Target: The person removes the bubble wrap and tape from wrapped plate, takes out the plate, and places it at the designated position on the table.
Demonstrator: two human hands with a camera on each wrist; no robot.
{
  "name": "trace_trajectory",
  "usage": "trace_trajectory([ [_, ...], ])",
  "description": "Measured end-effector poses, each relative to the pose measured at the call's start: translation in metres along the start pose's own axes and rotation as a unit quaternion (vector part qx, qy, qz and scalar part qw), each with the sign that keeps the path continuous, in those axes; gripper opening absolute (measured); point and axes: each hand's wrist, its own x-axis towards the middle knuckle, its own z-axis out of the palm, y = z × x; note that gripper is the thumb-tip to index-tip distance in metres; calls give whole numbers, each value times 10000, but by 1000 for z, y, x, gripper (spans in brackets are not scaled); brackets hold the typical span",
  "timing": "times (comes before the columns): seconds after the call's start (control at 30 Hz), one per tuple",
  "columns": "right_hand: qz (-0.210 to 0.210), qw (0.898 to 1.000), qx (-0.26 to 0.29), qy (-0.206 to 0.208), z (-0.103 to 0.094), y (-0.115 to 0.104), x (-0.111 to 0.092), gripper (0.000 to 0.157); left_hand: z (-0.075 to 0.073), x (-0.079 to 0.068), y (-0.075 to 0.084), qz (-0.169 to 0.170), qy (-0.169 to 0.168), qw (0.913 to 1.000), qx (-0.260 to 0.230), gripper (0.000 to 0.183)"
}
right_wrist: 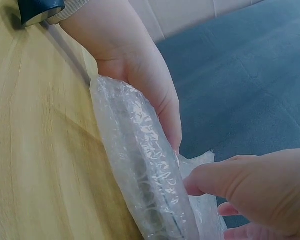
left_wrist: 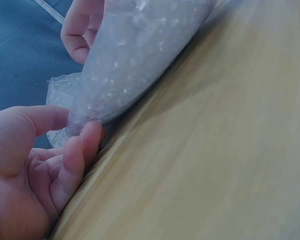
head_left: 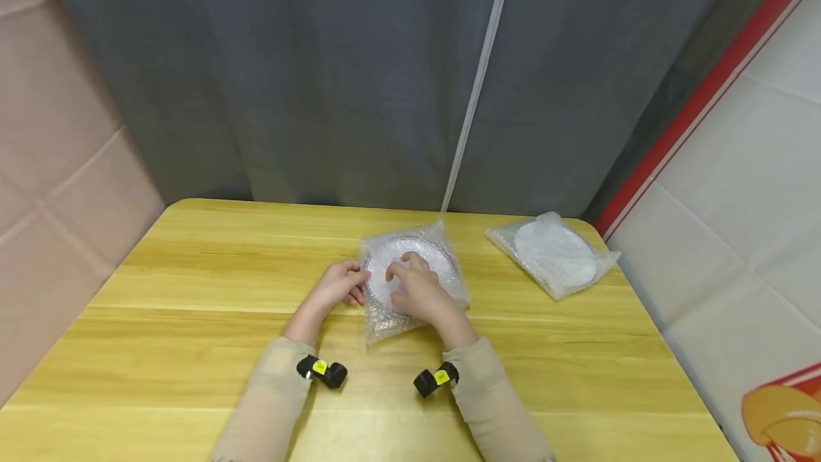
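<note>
A round, pale, plate-like item in bubble wrap (head_left: pixel 387 254) lies flat near the middle of the table. At its left edge my left hand (head_left: pixel 336 282) pinches the wrapped rim; the left wrist view shows the thumb on one side of the bubble wrap (left_wrist: pixel 135 60) and fingertips on the other. Over the top of the package is my right hand (head_left: pixel 423 294), its fingers bent and spread apart, with a gap between thumb and index finger. In the right wrist view, a digit of that hand (right_wrist: pixel 260 190) comes right up to the bubble wrap (right_wrist: pixel 140 155).
A second round item in bubble wrap (head_left: pixel 556 252) lies at the table's back right corner. The wooden table (head_left: pixel 212 262) ends at a dark grey curtain (head_left: pixel 321 91). A pale wall panel with a red border (head_left: pixel 725 84) stands along the right side.
</note>
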Motion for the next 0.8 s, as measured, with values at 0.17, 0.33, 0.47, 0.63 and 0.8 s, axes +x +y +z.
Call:
trace_trajectory([
  [0.17, 99, 9998, 142, 96, 0, 0, 1, 28, 0, -1, 1, 30, 13, 10000, -12, 28],
  [0.33, 116, 9996, 179, 196, -2, 2, 2, 32, 0, -1, 1, 40, 19, 10000, -6, 28],
  [0.47, 115, 9993, 195, 287, -4, 6, 2, 36, 0, 0, 0, 43, 12, 10000, 5, 28],
  [0.63, 18, 9986, 326, 408, -8, 8, 0, 38, 0, 1, -1, 52, -7, 10000, 26, 26],
  [0.8, -75, 9979, 414, 493, -11, 11, -1, 40, -1, 1, -1, 50, -10, 10000, 24, 23],
])
